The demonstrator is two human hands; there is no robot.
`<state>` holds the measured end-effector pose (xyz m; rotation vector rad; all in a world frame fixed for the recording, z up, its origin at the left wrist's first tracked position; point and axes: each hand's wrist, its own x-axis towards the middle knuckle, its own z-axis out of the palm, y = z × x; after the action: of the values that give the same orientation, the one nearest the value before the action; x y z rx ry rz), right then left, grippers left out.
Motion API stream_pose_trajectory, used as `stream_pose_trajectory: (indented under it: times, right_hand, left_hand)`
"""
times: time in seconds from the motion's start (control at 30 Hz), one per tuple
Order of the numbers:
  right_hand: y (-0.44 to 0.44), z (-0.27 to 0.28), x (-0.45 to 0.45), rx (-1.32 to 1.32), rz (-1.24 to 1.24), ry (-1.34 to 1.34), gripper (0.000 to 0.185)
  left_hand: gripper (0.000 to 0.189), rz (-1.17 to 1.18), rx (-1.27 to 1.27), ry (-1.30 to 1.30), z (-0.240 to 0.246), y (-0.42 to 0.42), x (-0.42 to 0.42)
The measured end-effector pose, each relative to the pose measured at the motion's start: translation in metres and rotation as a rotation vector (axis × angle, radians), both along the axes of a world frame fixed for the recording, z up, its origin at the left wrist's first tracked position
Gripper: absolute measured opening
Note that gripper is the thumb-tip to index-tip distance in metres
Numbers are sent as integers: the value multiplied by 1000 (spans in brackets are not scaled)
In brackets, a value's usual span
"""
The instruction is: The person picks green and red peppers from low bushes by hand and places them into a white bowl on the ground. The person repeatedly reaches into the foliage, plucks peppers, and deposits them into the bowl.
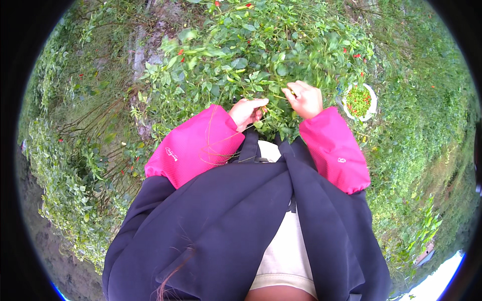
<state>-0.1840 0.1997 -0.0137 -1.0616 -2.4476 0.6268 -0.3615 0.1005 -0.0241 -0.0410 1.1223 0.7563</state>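
In front of my body grows a leafy chili pepper plant with red and green peppers among its leaves. My left hand, palm partly turned up, has its fingers curled around small red and yellowish chili peppers; how many is hidden. A little to the right and farther forward, my right hand is at the foliage. Its thumb and fingers pinch a small yellow-green chili pepper, mostly covered by the fingers. Both forearms wear pink sleeve covers.
A white container filled with green and red chili peppers stands right of my right hand, among the plants. More chili plants with thin bare stems spread to the left. Dense greenery lies on the right. Pale sheeting shows on the ground at upper left.
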Motion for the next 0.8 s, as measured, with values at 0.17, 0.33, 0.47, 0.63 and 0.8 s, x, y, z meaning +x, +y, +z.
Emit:
stream_pose_trajectory:
  times: [0.17,0.33,0.47,0.63,0.8]
  right_hand:
    - [-30,20,3,-587,-326,601,16]
    - [-48,24,56,-1695,-324,1769,19]
    - [-64,19,124,-1548,-571,1864,15]
    - [-65,16,183,-1407,-645,1877,11]
    - [-35,13,250,-1189,-841,1918,19]
  left_hand:
    - [17,35,18,-59,-1,3,7]
    - [20,-30,34,-68,-1,12,8]
    - [28,-59,14,-9,2,13,8]
    - [35,-105,10,-63,3,12,6]
    - [37,35,-31,-37,5,8,2]
